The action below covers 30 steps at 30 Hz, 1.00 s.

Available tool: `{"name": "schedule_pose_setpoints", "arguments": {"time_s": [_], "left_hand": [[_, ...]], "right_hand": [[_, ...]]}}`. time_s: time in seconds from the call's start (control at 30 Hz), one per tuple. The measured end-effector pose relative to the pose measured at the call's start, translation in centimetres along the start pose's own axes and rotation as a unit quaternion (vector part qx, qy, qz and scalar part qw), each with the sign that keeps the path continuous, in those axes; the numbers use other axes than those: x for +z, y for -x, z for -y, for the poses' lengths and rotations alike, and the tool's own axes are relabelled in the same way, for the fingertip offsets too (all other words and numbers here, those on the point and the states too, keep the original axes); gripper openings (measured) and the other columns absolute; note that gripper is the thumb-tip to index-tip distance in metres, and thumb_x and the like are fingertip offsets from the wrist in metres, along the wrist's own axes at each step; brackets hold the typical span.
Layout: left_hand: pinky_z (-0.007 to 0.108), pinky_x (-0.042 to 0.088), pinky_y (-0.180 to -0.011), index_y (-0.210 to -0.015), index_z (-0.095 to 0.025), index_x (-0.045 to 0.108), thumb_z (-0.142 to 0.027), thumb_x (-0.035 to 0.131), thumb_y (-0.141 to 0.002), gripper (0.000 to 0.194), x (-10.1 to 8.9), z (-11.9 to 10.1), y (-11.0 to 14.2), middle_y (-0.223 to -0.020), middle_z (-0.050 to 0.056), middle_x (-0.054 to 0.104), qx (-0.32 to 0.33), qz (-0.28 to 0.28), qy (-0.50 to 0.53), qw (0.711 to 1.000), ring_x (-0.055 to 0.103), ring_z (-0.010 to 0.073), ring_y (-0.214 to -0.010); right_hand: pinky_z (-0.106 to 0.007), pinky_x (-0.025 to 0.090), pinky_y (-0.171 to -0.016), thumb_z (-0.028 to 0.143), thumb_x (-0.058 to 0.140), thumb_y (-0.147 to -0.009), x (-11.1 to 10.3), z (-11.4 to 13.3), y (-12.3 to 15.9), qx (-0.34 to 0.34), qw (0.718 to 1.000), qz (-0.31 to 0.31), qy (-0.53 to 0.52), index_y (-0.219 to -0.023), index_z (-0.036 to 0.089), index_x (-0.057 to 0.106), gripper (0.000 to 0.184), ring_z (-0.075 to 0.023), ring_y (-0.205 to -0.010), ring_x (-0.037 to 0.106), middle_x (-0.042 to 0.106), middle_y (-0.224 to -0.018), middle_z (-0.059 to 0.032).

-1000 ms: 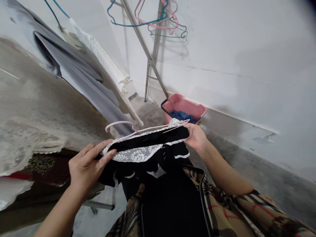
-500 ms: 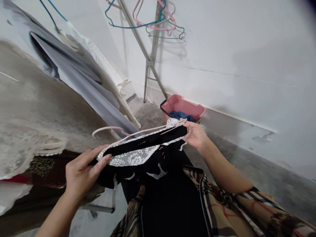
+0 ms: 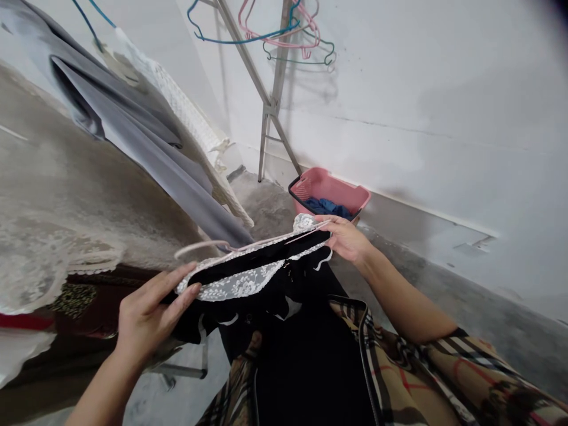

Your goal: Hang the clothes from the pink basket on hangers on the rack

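Between my two hands is a black garment with white lace along its neckline, stretched sideways in front of my body. A pale pink clothes hanger lies along the neckline, its hook pointing left and its bar partly inside the garment. My left hand pinches the lace edge at the left end, thumb in front and fingers behind. At the right end my right hand grips the garment's edge together with the tip of the hanger. The garment's lower part merges with my black clothing, so its outline there is hard to make out.
A pink basket with blue cloth inside stands on the floor by the wall. Behind it rises a metal drying rack with blue, pink and green hangers. Grey trousers and white lace clothes hang at the left.
The hanger has sunk a little lower into the garment's neckline, and its hook has shifted slightly right and down. My right hand has moved slightly left along with the edge.
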<state>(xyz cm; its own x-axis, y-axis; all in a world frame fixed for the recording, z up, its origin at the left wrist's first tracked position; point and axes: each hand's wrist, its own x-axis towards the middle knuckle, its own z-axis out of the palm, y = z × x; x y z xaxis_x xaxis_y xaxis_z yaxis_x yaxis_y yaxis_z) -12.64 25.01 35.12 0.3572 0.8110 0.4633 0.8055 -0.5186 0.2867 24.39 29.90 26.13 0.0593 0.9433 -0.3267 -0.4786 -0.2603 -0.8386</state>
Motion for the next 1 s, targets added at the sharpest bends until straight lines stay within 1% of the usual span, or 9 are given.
{"name": "schedule_pose_setpoints", "arguments": {"time_s": [0.1, 0.2, 0.27, 0.4, 0.63, 0.73, 0.87, 0.93, 1.0], "left_hand": [[0.023, 0.057, -0.062, -0.115, -0.029, 0.066, -0.028, 0.063, -0.087, 0.028, 0.6, -0.2, 0.4, -0.090, 0.001, 0.073, 0.065, 0.012, 0.009, 0.998, 0.071, 0.0158, -0.072], [0.021, 0.057, -0.063, -0.115, -0.027, 0.066, -0.027, 0.062, -0.087, 0.028, 1.2, -0.2, 1.0, -0.091, 0.002, 0.074, 0.080, 0.024, 0.021, 0.996, 0.071, 0.0156, -0.073], [0.022, 0.058, -0.066, -0.115, -0.028, 0.066, -0.027, 0.062, -0.087, 0.028, 1.7, 0.1, 1.5, -0.093, 0.002, 0.075, 0.076, 0.042, 0.028, 0.996, 0.072, 0.0166, -0.075], [0.024, 0.060, -0.068, -0.113, -0.029, 0.068, -0.030, 0.062, -0.087, 0.027, 2.6, 0.4, 2.3, -0.097, 0.002, 0.076, 0.040, 0.053, 0.015, 0.998, 0.073, 0.0189, -0.079], [0.022, 0.060, -0.067, -0.110, -0.027, 0.070, -0.032, 0.059, -0.088, 0.025, 3.1, 0.1, 2.6, -0.094, 0.003, 0.077, 0.047, 0.061, 0.063, 0.995, 0.074, 0.0184, -0.076], [0.025, 0.061, -0.072, -0.107, -0.028, 0.070, -0.031, 0.060, -0.087, 0.023, 3.0, 0.5, 3.0, -0.099, 0.001, 0.077, 0.018, 0.068, 0.066, 0.995, 0.074, 0.0199, -0.080], [0.025, 0.061, -0.073, -0.103, -0.025, 0.071, -0.030, 0.060, -0.086, 0.021, 2.7, 0.9, 3.1, -0.098, 0.002, 0.077, 0.003, 0.074, 0.079, 0.994, 0.075, 0.0197, -0.079], [0.024, 0.061, -0.072, -0.101, -0.024, 0.072, -0.029, 0.059, -0.086, 0.020, 2.4, 1.0, 3.1, -0.096, 0.003, 0.077, 0.006, 0.074, 0.084, 0.994, 0.075, 0.0193, -0.078], [0.024, 0.060, -0.073, -0.098, -0.023, 0.072, -0.030, 0.060, -0.086, 0.018, 2.2, 1.0, 2.9, -0.093, 0.003, 0.078, 0.009, 0.081, 0.088, 0.993, 0.074, 0.0191, -0.078]], "right_hand": [[-0.024, 0.047, -0.052, 0.019, 0.077, -0.054, -0.4, 0.0, -0.2, 0.013, 0.999, -0.015, 0.026, -0.083, 0.016, 0.070, 0.030, -0.0131, -0.056, 0.061, 0.068, -0.066, -0.0007], [-0.022, 0.043, -0.049, 0.022, 0.076, -0.056, -0.7, 0.1, -0.1, -0.023, 0.996, -0.027, 0.078, -0.085, 0.015, 0.071, 0.030, -0.0111, -0.054, 0.058, 0.067, -0.065, -0.0005], [-0.022, 0.044, -0.051, 0.023, 0.073, -0.060, -0.8, 0.1, -0.2, -0.061, 0.990, -0.046, 0.117, -0.089, 0.015, 0.072, 0.029, -0.0107, -0.057, 0.059, 0.069, -0.070, -0.0013], [-0.026, 0.051, -0.064, 0.025, 0.070, -0.066, -1.2, -0.4, -1.0, -0.123, 0.978, -0.069, 0.155, -0.096, 0.019, 0.072, 0.031, -0.0140, -0.072, 0.064, 0.072, -0.085, -0.0026], [-0.030, 0.052, -0.072, 0.026, 0.069, -0.070, -2.0, -0.7, -1.7, -0.154, 0.970, -0.068, 0.176, -0.099, 0.020, 0.071, 0.030, -0.0148, -0.077, 0.064, 0.071, -0.089, -0.0026], [-0.029, 0.051, -0.071, 0.023, 0.070, -0.068, -1.7, -0.2, -1.2, -0.136, 0.978, -0.050, 0.150, -0.099, 0.020, 0.071, 0.032, -0.0137, -0.075, 0.063, 0.071, -0.085, -0.0015], [-0.027, 0.051, -0.072, 0.012, 0.072, -0.060, -0.8, 0.9, -0.4, -0.049, 0.998, -0.026, -0.011, -0.093, 0.020, 0.070, 0.034, -0.0125, -0.075, 0.064, 0.071, -0.083, 0.0006], [-0.029, 0.052, -0.075, 0.008, 0.071, -0.058, -0.4, 1.4, -0.2, -0.003, 0.997, -0.013, -0.074, -0.092, 0.020, 0.069, 0.036, -0.0132, -0.077, 0.065, 0.071, -0.082, 0.0006], [-0.030, 0.052, -0.077, 0.006, 0.070, -0.058, -0.2, 1.7, -0.1, 0.022, 0.995, -0.008, -0.100, -0.092, 0.021, 0.068, 0.038, -0.0138, -0.078, 0.066, 0.072, -0.081, 0.0005]]}}
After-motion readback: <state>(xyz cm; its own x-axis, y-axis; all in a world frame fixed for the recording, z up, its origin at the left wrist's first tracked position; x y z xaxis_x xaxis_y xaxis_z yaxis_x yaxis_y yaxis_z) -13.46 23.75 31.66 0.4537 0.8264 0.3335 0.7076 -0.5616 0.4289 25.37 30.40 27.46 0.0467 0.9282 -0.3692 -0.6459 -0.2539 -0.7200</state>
